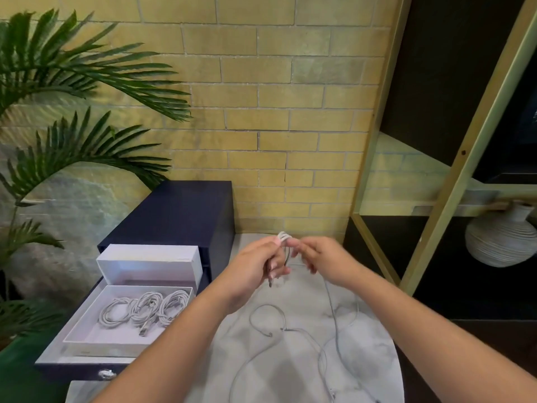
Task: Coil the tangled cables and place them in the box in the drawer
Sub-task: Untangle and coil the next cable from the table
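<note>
Right now the left hand (255,266) is clenched around a small bundle of white cable loops (284,238), whose tops stick up above the fingers so that the coil's long axis runs roughly upright, a short end dangling below the palm. Just beside it the right hand (319,260) pinches the same cable between its fingertips and feeds the free run toward the coil. From there the loose cable (334,309) trails down onto the marble tabletop (374,359), where it lies in slack curves with other uncoiled lengths nearer the camera. To the left, the open drawer (87,363) holds a white box (87,330) with three finished coils (145,309) lying flat side by side. Judging by this, the winding of a fourth cable is only begun; the next move calls for drawing up slack and laying further turns without snagging the tangle.
</note>
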Action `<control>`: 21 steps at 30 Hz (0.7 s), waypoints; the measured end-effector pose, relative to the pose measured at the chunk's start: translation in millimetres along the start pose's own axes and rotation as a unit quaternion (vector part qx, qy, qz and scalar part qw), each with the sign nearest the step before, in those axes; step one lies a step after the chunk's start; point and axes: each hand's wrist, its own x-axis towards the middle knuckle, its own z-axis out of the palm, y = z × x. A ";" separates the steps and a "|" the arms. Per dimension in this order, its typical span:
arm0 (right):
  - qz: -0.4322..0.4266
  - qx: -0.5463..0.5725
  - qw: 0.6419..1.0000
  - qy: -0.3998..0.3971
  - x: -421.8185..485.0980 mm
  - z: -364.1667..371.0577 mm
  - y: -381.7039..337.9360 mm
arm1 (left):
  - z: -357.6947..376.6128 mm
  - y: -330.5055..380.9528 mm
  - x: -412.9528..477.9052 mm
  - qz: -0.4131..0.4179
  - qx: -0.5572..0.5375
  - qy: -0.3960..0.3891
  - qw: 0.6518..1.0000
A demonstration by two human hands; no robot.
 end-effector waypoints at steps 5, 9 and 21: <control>0.067 0.022 0.991 -0.114 -26.5 43.8 1.5 | -2.5 -7.8 9.1 0.018 -0.070 0.057 0.996; 0.039 -0.042 0.988 -0.143 -37.1 53.9 -10.5 | -8.1 -24.2 10.9 0.034 0.103 0.090 0.990; -0.057 -0.235 0.960 -0.139 -23.4 -5.9 -28.4 | -29.0 -39.5 0.6 -0.063 0.323 -0.034 0.944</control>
